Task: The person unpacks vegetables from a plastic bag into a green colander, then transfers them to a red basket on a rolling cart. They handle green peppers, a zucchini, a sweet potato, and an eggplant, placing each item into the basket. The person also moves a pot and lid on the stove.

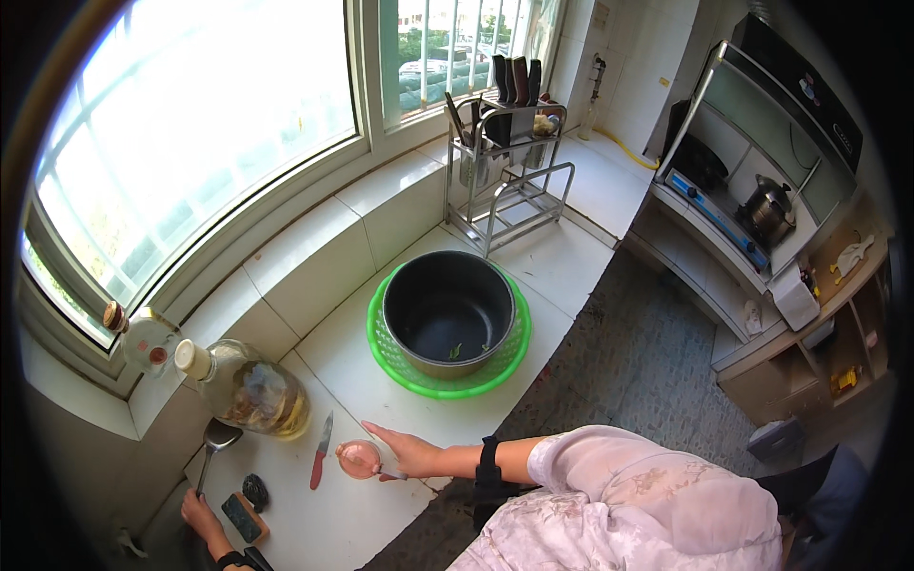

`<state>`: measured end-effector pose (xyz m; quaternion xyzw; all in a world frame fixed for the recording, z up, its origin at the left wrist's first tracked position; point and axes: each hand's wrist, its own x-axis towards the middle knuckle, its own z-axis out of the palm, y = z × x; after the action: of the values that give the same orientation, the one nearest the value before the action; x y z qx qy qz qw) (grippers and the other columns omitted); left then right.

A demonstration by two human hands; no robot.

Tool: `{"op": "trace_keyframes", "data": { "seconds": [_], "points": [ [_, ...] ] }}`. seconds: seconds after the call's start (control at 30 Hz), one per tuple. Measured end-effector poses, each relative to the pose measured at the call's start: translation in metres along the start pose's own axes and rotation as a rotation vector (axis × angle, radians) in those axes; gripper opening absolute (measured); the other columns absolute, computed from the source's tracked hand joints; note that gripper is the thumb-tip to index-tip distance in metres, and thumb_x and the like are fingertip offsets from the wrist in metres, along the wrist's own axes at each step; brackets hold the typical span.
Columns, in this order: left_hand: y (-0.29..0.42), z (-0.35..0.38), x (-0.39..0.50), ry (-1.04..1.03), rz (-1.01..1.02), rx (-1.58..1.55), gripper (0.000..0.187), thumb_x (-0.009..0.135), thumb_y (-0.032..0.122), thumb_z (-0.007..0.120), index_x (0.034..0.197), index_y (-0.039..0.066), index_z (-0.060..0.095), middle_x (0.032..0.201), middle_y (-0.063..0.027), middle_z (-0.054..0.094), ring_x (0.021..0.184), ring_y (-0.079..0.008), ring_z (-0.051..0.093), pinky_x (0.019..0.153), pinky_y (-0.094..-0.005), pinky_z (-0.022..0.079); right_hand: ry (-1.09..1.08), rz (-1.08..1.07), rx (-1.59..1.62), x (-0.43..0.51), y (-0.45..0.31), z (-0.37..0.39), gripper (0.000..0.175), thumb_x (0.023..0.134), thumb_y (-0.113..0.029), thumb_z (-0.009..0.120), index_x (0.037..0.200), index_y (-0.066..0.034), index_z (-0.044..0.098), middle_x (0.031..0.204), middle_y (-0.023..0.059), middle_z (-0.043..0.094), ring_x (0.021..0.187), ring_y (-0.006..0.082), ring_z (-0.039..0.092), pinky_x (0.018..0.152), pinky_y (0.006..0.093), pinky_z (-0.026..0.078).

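My left hand (200, 515) grips the handle of a metal cooking ladle (223, 434), whose bowl rests near the wall side of the counter. My right hand (413, 455) is around a small clear container with a pinkish translucent lid (359, 459); its body is mostly hidden beneath the lid. Between the hands lies a knife with a red handle (318, 467), blade towards the window. Nearer my left hand are a sponge (243, 518) and a dark scouring ball (255, 492). A dark pot (448, 307) with green leaf bits inside sits in a green plastic basket (520, 350).
A large glass jar (253, 392) with yellowish liquid and a glass bottle (151, 342) stand by the window. A metal knife rack (507, 150) is behind the pot. Across the floor (614, 364), a stove holds a metal pot (770, 210).
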<state>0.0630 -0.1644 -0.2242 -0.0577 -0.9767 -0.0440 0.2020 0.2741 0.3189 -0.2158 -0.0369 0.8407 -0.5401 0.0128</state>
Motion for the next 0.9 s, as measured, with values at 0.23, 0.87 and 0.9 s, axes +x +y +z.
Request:
{"op": "trace_keyframes", "data": {
  "seconds": [0.23, 0.87, 0.9],
  "points": [
    [-0.041, -0.09, -0.068, 0.101, -0.102, 0.174, 0.019, 0.092, 0.006, 0.049, 0.11, 0.0, 0.052, 0.103, -0.0196, 0.057, 0.094, -0.0373, 0.054, 0.078, -0.0446, 0.044, -0.202, 0.039, 0.063, -0.059, 0.019, -0.044, 0.074, 0.077, -0.016, 0.071, 0.139, -0.0083, 0.032, 0.122, 0.0194, 0.055, 0.112, 0.0309, 0.055, 0.095, 0.0376, 0.044],
    [0.678, -0.313, -0.22, -0.253, 0.124, -0.565, 0.014, 0.089, 0.011, 0.052, 0.082, 0.0, 0.056, 0.066, -0.0155, 0.053, 0.056, -0.0312, 0.051, 0.053, -0.0348, 0.04, 0.313, -0.222, 0.596, -0.239, 0.02, -0.418, 0.059, 0.085, -0.004, 0.062, 0.137, -0.0103, 0.035, 0.125, 0.0102, 0.051, 0.106, 0.0147, 0.056, 0.091, 0.0304, 0.045],
    [0.703, -0.312, -0.214, -0.219, 0.27, -0.536, 0.009, 0.087, 0.01, 0.056, 0.083, 0.001, 0.057, 0.07, -0.015, 0.056, 0.062, -0.0344, 0.054, 0.055, -0.0371, 0.043, 0.407, -0.276, 0.638, -0.241, 0.022, -0.432, 0.062, 0.084, -0.002, 0.063, 0.138, -0.0105, 0.034, 0.129, 0.0099, 0.048, 0.107, 0.0144, 0.055, 0.092, 0.0305, 0.045]
  ]
}}
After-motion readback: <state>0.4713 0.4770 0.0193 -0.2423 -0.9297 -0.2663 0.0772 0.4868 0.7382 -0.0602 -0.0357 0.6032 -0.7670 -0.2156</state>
